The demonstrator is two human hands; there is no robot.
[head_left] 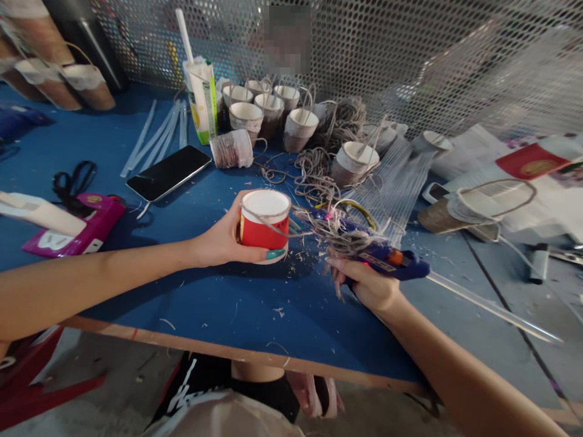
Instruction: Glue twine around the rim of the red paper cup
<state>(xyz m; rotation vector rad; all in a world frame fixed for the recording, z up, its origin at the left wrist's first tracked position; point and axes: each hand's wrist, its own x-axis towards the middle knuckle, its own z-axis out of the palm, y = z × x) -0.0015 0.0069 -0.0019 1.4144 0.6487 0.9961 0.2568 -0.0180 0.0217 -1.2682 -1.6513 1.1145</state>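
Where the person's lap (257, 371) shows at the bottom, the worn wooden edge of a blue table (255, 309) crosses just above it. Past that edge, pale fibre scraps (298, 264) litter the tabletop, and the right hand (376, 285) is wrapped round the handle of a blue glue gun (382, 258), a long clear glue stick (496, 309) jutting from its rear. Grey fibres cling in a tangle over the gun's front, which points left; whether its nozzle touches anything cannot be told. To its left, the left hand (218, 243) grasps a red paper cup (266, 233) from the side, thumb across the front, with grey cord (255, 216) looped around below the white rim. This cup is upright, near the middle of the table; whether its base rests there is unclear. Beyond the left forearm lie a purple power strip (107, 212) and a black phone (169, 173). Farther back, loose grey cord (314, 173) is heaped behind the gun, a cord-wrapped cup (232, 149) lies tipped over, and a drink carton (204, 100) with a white straw (184, 35) stands beside a cluster of handled cups (246, 117). Behind everything rises a perforated metal screen (364, 54).
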